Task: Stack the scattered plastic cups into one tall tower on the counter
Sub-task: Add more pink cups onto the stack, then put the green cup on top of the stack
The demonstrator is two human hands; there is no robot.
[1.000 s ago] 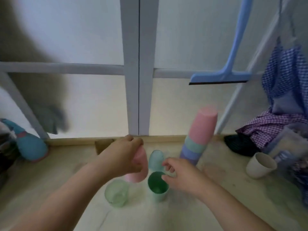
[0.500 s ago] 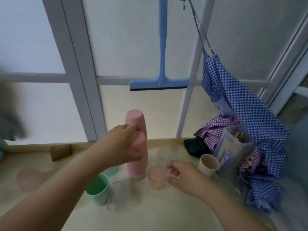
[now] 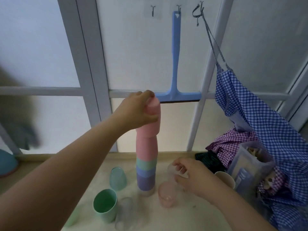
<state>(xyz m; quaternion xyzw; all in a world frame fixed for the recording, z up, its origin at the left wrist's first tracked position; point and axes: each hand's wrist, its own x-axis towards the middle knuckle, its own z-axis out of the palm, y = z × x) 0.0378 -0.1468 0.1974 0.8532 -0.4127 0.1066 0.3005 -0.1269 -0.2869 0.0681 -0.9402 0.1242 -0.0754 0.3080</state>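
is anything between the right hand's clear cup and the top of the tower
Yes: the left hand grips the pink cup at the top of the tower. The right hand holds the clear cup low beside the base.

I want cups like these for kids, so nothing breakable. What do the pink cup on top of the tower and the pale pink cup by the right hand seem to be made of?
Top pink cup: opaque matte plastic, by its flat, glare-free colour. Pale pink cup: translucent, probably thin plastic, since the counter shows faintly through it. Neither looks like glass, though blur leaves doubt.
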